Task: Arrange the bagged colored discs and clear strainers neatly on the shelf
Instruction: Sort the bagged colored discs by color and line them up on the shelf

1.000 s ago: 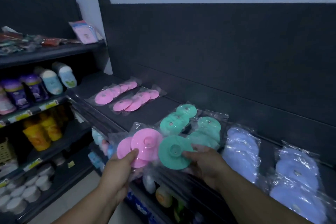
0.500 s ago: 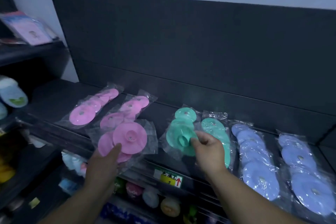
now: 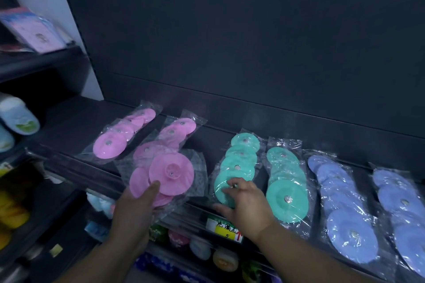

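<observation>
The left hand (image 3: 135, 209) grips a bag of pink discs (image 3: 171, 173) by its near edge, with the thumb (image 3: 154, 187) pressed on top of the plastic and the other fingers hidden underneath. The bag is lifted off the shelf (image 3: 76, 126) and tilted, its far end overlapping the near end of the right-hand pink row (image 3: 171, 132). The left forearm comes up from the bottom edge, angled slightly to the right.

The right hand (image 3: 247, 204) lies palm down on the near end of the left green bag (image 3: 239, 161), which rests flat on the shelf. Its fingers are loosely bent, and one fingertip (image 3: 234, 185) touches the nearest green disc. The thumb is spread out to the left along the shelf's front edge, apart from the fingers, so the hand rests on the bag without clasping it. The right forearm reaches in from the lower right.

On the shelf, from left to right, lie the left-hand pink row (image 3: 124, 135), the right-hand pink row, the left green bag, a second green bag (image 3: 286, 188) just beside it, and two rows of blue bagged discs (image 3: 340, 202) (image 3: 400, 209). A yellow price label (image 3: 226, 228) sits on the front rail below the right hand.
</observation>
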### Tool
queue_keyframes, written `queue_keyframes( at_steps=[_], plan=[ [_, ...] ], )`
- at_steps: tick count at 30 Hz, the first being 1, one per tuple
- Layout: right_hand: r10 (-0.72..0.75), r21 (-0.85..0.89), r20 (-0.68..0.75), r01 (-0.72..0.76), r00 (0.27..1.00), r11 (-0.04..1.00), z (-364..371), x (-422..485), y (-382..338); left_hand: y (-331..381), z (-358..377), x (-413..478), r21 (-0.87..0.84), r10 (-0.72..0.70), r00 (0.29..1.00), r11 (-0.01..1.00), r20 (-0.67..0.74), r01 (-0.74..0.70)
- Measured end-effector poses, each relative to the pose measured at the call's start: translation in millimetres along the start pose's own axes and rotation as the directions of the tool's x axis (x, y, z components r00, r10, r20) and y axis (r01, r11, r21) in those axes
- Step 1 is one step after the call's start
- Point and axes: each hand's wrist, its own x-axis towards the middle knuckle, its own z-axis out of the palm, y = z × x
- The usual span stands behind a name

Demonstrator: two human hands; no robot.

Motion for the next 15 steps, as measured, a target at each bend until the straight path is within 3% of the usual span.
queue_keyframes(
  at_steps=[9,12,13,15],
  plan=[
    [0.013,-0.059,0.104,-0.007,0.995,0.998,-6.4,3.0,-1.1,5.5,15.0,-1.7,-0.002,-0.054,0.993,0.999,0.106,0.055],
    [0.094,0.267,-0.037,-0.081,0.995,0.960,-12.8,-0.5,-7.2,1.9,20.6,-5.6,0.011,-0.078,0.985,0.997,0.155,0.078],
    [0.176,0.420,-0.059,-0.135,0.983,0.897,-18.1,-2.3,-10.3,0.0,22.4,-6.5,0.018,-0.095,0.981,0.996,0.168,0.093],
    [0.339,0.658,0.032,-0.275,0.940,0.701,-25.8,-5.1,-15.5,-4.5,26.1,-7.8,0.024,-0.131,0.973,0.991,0.192,0.129]
  ],
)
